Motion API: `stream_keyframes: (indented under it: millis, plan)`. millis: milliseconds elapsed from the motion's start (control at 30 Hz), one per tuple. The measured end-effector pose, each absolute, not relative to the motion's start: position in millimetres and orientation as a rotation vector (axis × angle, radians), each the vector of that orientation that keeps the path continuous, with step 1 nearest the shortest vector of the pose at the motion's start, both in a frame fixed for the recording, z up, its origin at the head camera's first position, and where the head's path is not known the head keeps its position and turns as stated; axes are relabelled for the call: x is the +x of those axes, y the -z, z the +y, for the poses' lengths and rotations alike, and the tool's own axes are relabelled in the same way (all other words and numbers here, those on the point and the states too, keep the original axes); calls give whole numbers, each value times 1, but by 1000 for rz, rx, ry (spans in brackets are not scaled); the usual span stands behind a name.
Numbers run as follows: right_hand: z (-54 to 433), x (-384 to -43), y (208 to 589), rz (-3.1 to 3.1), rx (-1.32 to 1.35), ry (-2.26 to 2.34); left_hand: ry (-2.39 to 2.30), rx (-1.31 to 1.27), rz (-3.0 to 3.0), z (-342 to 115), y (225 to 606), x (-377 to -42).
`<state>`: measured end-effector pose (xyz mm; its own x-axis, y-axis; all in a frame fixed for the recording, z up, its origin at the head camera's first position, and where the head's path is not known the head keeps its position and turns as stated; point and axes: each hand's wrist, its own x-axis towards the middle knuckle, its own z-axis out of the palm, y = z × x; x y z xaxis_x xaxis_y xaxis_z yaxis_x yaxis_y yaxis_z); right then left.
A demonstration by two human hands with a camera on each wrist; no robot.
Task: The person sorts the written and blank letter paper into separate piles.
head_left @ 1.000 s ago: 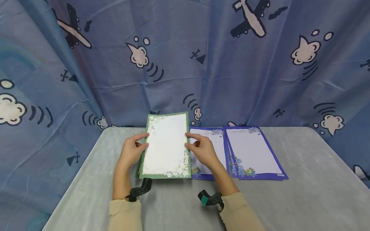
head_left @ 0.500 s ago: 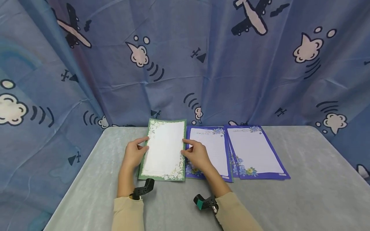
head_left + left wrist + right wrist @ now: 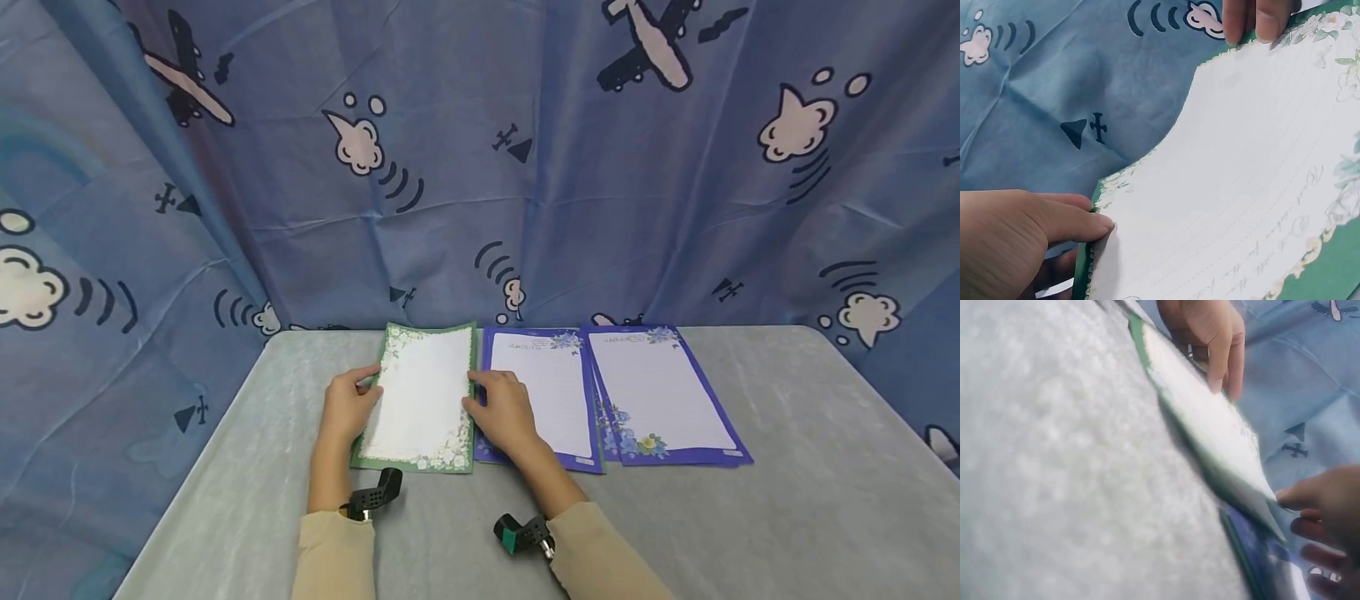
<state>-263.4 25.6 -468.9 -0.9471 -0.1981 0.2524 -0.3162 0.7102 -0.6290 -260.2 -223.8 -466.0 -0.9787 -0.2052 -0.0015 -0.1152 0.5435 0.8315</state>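
Observation:
In the head view, a sheet of letter paper [image 3: 420,396] with a green flowered border lies close over the table at the left. My left hand [image 3: 347,408] pinches its left edge, the thumb on the white face in the left wrist view. At the opposite edge, my right hand [image 3: 504,414] holds the sheet between thumb and fingers. The paper bows between the hands [image 3: 1016,244] in the left wrist view. Under the right hand lies a purple-bordered sheet [image 3: 551,392] with blue flowers, partly covered by that hand and the green sheet.
Another purple-bordered sheet [image 3: 660,392] overlaps more purple paper on the right. The grey table [image 3: 810,500] ends at the back against a blue curtain [image 3: 450,167] printed with planes and clouds. Black camera mounts [image 3: 375,492] sit on both wrists.
The green-bordered sheet has come down and a little to the left, held at both sides. Both hands have lowered with it, and more of the purple sheet beside it shows.

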Motion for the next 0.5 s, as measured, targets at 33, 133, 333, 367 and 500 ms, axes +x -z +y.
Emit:
stream_keyframes:
  millis: [33, 133, 333, 367, 500]
  plan:
    - [25, -264, 470, -2747, 423, -1034, 1419, 273, -2678, -224, 467, -260]
    - [26, -264, 472, -2741, 434, -1003, 1380, 258, -2686, -223, 469, -260]
    - [26, -265, 479, -2746, 459, -932, 1317, 189, -2723, -223, 473, -262]
    - [26, -265, 480, -2743, 467, -918, 1316, 178, -2725, -223, 474, -262]
    - [26, -265, 482, -2762, 490, -876, 1290, 146, -2731, -224, 478, -264]
